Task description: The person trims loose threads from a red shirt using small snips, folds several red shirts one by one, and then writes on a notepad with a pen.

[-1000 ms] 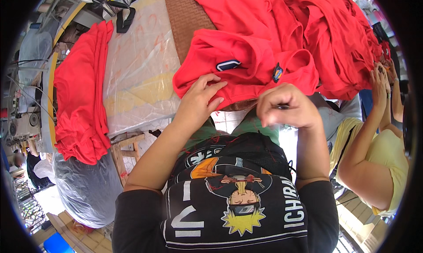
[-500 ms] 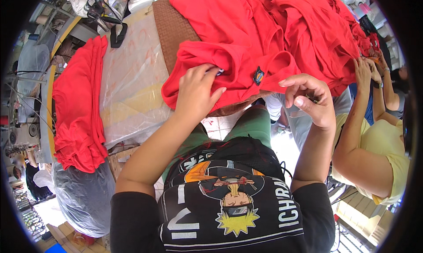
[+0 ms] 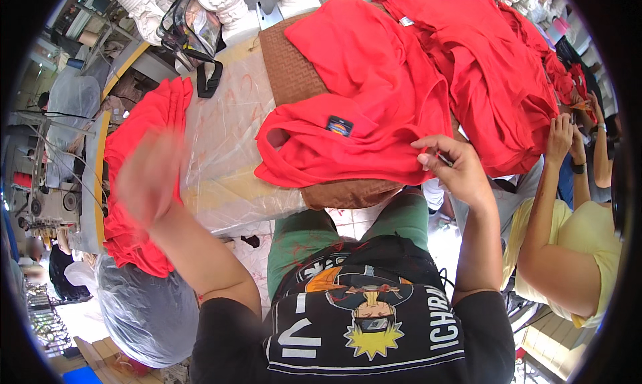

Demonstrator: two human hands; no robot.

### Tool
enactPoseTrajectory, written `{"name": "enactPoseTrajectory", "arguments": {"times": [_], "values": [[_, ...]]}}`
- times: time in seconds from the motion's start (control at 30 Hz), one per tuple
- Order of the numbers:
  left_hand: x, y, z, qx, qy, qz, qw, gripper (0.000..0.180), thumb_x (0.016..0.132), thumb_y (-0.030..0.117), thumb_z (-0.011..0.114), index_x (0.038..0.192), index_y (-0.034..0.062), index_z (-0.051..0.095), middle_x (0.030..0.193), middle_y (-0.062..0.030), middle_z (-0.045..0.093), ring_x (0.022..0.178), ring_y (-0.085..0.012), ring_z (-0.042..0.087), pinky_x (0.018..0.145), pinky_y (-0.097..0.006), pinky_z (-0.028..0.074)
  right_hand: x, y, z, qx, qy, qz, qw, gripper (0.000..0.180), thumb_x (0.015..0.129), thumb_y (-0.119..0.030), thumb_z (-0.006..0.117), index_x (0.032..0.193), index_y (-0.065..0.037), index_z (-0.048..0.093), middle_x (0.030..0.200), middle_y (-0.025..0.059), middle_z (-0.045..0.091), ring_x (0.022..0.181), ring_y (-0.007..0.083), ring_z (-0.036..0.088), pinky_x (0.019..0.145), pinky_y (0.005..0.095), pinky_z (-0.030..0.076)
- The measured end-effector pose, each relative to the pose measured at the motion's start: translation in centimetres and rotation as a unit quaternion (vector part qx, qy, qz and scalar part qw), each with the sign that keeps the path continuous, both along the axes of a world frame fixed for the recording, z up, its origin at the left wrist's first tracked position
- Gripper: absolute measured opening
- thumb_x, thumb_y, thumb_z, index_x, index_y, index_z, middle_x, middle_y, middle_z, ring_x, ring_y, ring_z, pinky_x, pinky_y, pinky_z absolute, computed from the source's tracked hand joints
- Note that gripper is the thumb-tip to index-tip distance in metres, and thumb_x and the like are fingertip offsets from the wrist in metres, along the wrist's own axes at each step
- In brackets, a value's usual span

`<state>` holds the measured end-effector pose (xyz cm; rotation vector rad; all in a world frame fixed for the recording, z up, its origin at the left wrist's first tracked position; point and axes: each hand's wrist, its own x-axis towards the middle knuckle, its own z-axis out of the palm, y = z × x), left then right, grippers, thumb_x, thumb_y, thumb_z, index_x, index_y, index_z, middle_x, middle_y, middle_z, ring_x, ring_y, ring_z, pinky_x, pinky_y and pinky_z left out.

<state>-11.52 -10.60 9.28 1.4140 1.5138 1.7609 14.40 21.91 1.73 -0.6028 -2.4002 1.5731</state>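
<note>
A red garment (image 3: 374,126) lies bunched before me on a brown textured cloth (image 3: 287,63). A dark patch label (image 3: 340,126) faces up on it, beside a looped neck or sleeve opening at its left end. At the garment's right edge, my right hand (image 3: 460,170) is curled with thumb and fingers drawn together. A small dark metal tool (image 3: 443,158) shows partly between them; its kind is hard to make out. My left hand (image 3: 150,180) is smeared by motion over the stack of red garments (image 3: 144,237) on the left. Its fingers cannot be read.
Plastic sheeting (image 3: 227,136) covers the table between stack and garment. More red garments (image 3: 488,69) are heaped at the right, where a person in yellow (image 3: 562,243) works. A clear bag with black straps (image 3: 190,33) sits at the back left. Sewing machinery (image 3: 57,200) stands further left.
My left hand has let go of the garment and swung left over the stack. The garment's label now lies further left, and my right hand has come to the garment's edge. The view has shifted.
</note>
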Motion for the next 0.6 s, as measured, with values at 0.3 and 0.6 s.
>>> {"name": "enactPoseTrajectory", "arguments": {"times": [0.3,0.6], "values": [[6.6,0.7,4.4,-0.123,0.162,-0.368,0.907,0.045,0.088,0.029,0.057,0.123,0.002,0.05,0.121,-0.0096,0.053,0.111,-0.0179,0.051,0.093,-0.032,0.039,-3.0,-0.8,0.9,0.046,0.006,-0.022,0.999,0.018,0.083,-0.008,0.064,0.101,-0.004,0.064,0.069,0.0005,0.055,0.066,0.0076,0.048,0.063,0.0235,0.041],[3.4,3.6,0.0,-0.238,0.125,-0.058,0.961,0.037,0.088,0.028,0.057,0.114,0.0013,0.057,0.11,-0.0075,0.06,0.105,-0.0153,0.055,0.09,-0.028,0.04,0.0,1.7,0.1,0.189,-0.037,-0.163,0.968,0.018,0.086,-0.013,0.06,0.098,0.0,0.064,0.079,0.0117,0.064,0.071,0.0162,0.059,0.065,0.0282,0.044]]}}
